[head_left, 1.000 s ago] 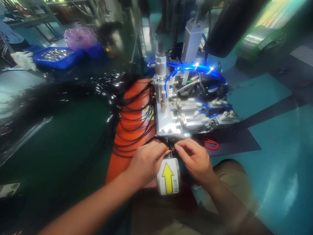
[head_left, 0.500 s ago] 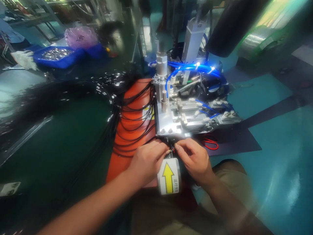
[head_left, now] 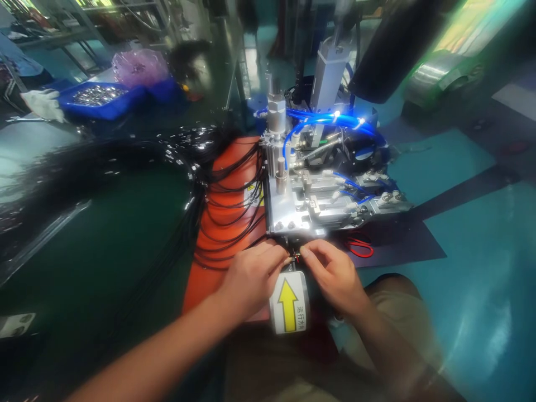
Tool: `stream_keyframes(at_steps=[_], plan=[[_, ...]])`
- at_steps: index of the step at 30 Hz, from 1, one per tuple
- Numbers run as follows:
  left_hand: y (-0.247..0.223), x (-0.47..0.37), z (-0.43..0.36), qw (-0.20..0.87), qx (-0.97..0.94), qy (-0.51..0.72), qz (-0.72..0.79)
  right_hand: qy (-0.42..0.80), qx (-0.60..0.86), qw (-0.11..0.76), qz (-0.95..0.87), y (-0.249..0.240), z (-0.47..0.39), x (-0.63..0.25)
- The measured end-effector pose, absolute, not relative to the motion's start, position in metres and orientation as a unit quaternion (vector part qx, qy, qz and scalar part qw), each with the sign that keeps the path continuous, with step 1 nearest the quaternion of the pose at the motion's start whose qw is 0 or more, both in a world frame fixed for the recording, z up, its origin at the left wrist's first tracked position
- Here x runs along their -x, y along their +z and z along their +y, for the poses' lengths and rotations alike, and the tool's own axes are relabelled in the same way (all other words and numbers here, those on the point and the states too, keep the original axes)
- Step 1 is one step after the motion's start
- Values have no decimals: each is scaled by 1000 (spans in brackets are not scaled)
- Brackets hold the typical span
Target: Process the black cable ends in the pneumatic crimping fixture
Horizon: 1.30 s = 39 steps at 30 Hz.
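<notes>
My left hand is closed in a pinch at the near edge of the machine. Facing it, my right hand pinches thumb against forefinger, the two sets of fingertips a small gap apart. A tiny dark piece with a red bit shows between the fingertips, too small to name. Just below the hands is a white label with a yellow arrow. Beyond them rises a metal fixture with cylinders and blue air tubes. What each fingertip grips is hidden.
Black cables drape over the orange surface on the left, joining a thick bundle. A red-handled tool lies right of my hands. Further back are a blue tray of metal parts, a pink bag and a white-gloved hand.
The view has shifted very slightly. Both hands keep nearly the same pinched pose at the same spot.
</notes>
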<state>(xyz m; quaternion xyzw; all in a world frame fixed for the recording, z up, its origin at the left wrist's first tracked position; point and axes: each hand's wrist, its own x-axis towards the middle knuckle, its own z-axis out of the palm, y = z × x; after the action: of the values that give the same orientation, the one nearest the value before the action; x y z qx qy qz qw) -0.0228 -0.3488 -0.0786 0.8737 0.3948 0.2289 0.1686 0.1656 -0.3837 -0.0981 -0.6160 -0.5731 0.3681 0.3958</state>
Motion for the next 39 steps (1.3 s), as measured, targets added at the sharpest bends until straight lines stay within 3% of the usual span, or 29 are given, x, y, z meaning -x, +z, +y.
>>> stream_keyframes(at_steps=[17, 25, 39], plan=[[-65, 31, -352, 194, -876, 186, 401, 368, 594, 380, -606, -98, -384, -166], [-64, 33, -352, 96, -897, 188, 389, 363, 594, 382, -608, -99, -385, -165], [-72, 40, -340, 132, -900, 233, 344, 365, 623, 407, -559, -101, -394, -166]])
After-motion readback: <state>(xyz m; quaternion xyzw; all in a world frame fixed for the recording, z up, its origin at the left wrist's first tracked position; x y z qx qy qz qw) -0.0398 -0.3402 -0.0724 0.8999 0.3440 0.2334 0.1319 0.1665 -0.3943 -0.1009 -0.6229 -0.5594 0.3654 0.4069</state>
